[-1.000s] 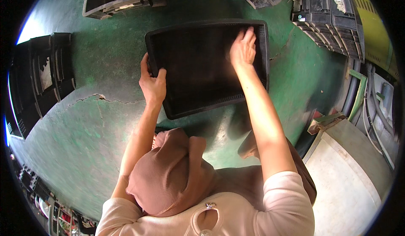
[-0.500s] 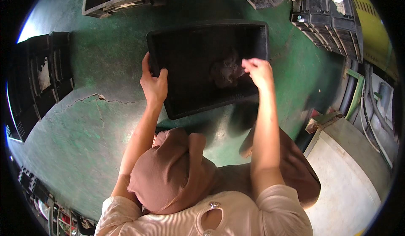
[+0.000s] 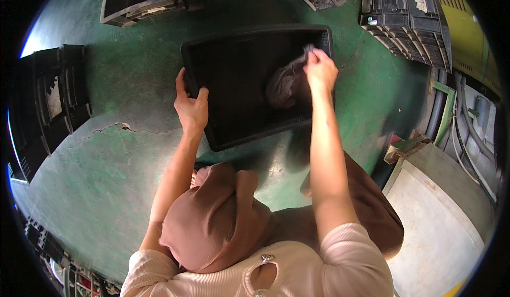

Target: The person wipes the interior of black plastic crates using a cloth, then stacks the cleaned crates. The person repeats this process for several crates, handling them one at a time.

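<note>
A black plastic crate [image 3: 239, 92] is in front of me, its open side toward me. My left hand [image 3: 192, 106] is closed on the crate's left rim, thumb on the inner side and fingers outside. Inside the right half of the crate is a crumpled greyish cloth [image 3: 283, 87]. My right hand [image 3: 321, 70] pinches the cloth's upper end near the crate's right wall, and the rest of it trails down and left against the dark interior. The cloth is somewhat blurred.
Black crates stand at the far left [image 3: 155, 0], the left side [image 3: 48, 103] and the far right [image 3: 406, 23]. A pale metal box [image 3: 433, 201] and pipes are at my right. The green floor has a crack [image 3: 123, 125] left of the crate.
My right hand has moved up toward the crate's far right corner, drawing the cloth out longer. My left hand remains on the left rim.
</note>
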The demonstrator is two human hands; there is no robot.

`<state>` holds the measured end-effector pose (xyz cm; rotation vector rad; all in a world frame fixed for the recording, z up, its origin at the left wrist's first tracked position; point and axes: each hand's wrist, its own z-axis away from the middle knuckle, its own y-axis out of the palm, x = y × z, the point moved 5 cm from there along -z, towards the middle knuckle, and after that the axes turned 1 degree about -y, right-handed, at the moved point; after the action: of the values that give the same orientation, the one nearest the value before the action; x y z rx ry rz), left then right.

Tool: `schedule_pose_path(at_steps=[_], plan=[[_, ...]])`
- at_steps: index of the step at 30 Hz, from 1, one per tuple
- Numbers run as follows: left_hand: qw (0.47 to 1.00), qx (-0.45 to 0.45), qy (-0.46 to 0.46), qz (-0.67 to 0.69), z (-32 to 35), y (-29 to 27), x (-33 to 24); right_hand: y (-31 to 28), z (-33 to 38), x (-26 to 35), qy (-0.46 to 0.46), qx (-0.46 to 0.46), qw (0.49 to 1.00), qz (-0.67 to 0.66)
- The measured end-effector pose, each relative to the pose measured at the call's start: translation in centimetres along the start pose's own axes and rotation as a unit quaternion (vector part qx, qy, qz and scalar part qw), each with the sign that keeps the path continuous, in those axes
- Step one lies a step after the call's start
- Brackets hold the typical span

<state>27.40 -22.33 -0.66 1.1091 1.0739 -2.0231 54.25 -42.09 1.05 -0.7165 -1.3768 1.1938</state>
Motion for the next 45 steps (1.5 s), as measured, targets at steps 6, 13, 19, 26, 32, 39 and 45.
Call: schedule_pose_path(at_steps=[6, 13, 19, 26, 32, 39, 45], plan=[[1.000, -0.007, -0.006, -0.011, -0.1, -0.4, 0.1, 3.6, 2.9, 2.1, -0.110, -0.080, 0.988, 0.077], [1.000, 0.003, 0.003, -0.001, -0.4, -0.2, 0.5, 8.5, -0.4, 1.3, -0.089, 0.058, 0.965, 0.241], [1.000, 0.004, 0.009, 0.012, -0.4, -0.2, 0.2, 8.7, -2.3, 0.5, -0.059, 0.066, 0.957, 0.277], [0.995, -0.014, -0.026, 0.096, 0.1, -0.1, 0.6, 7.1, 0.4, -1.2, -0.119, 0.121, 0.921, 0.351], [0.997, -0.026, -0.024, 0.075, 0.3, -0.4, 0.0, 4.4, 4.1, -2.1, -0.007, 0.223, 0.918, 0.327], [0.994, -0.033, -0.029, 0.098, 0.3, -0.3, -0.2, 4.2, 6.2, -2.4, 0.055, 0.361, 0.851, 0.376], [0.995, -0.019, -0.021, 0.099, 0.3, -0.1, -0.3, 6.5, 5.4, -6.4, 0.130, 0.465, 0.840, 0.246]])
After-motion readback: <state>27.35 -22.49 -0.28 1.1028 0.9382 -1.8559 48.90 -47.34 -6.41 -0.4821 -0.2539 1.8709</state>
